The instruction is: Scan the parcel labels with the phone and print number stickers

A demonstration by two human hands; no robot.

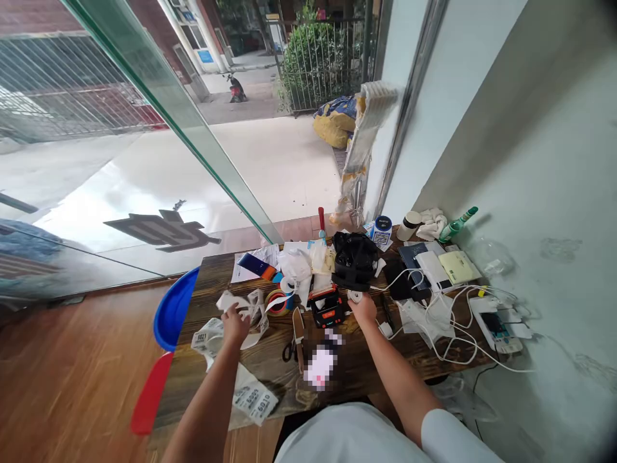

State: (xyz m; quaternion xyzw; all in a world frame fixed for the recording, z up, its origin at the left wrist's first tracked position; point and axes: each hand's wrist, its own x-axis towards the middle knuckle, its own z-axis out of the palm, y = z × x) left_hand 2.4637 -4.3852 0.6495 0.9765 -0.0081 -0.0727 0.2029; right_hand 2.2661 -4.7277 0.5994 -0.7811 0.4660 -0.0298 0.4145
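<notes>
My left hand [236, 325] is at the left of the dark wooden table, its fingers closed on a crumpled strip of white labels [255, 308]. More of the strip trails over the table's front edge, with printed numbers [255, 400] on it. My right hand [364, 310] has its fingers round a small white paper roll [355, 296]. Just left of that hand stands a black and orange label printer [326, 308], its lid apparently up. Between my hands lie a brown-sheathed knife [299, 328], black scissors [288, 352] and a blurred phone-like object [322, 366].
Tape rolls [278, 302] and a black strapped bag [355, 257] sit behind the printer. White cables [456, 328] tangle at the right beside a white device [496, 325]. A green bottle [457, 225] stands near the wall. A blue stool [176, 312] adjoins the table's left edge.
</notes>
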